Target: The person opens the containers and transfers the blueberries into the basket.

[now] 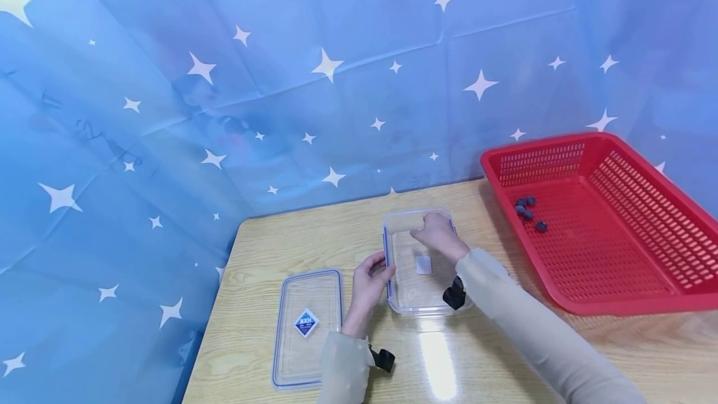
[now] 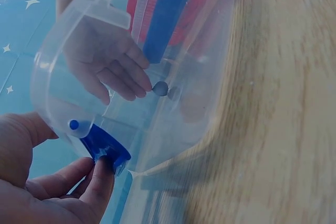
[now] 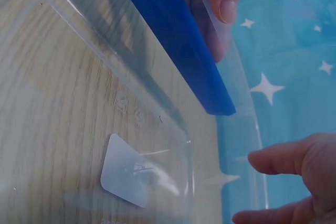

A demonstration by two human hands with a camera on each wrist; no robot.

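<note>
A clear plastic container with blue side clips stands on the table. My left hand holds its left side, with thumb near the rim and fingertips at a blue clip. Inside the container, over its far half, is my right hand. Through the clear wall in the left wrist view, the right hand's fingers look extended. A dark blueberry shows just beyond those fingertips, low in the container. In the right wrist view the right thumb and finger stand apart, beside the clear wall.
Left of the container lies a clear lid with a blue seal and a diamond label. A red slotted basket at the right holds several blueberries. A star-patterned blue cloth hangs behind the wooden table.
</note>
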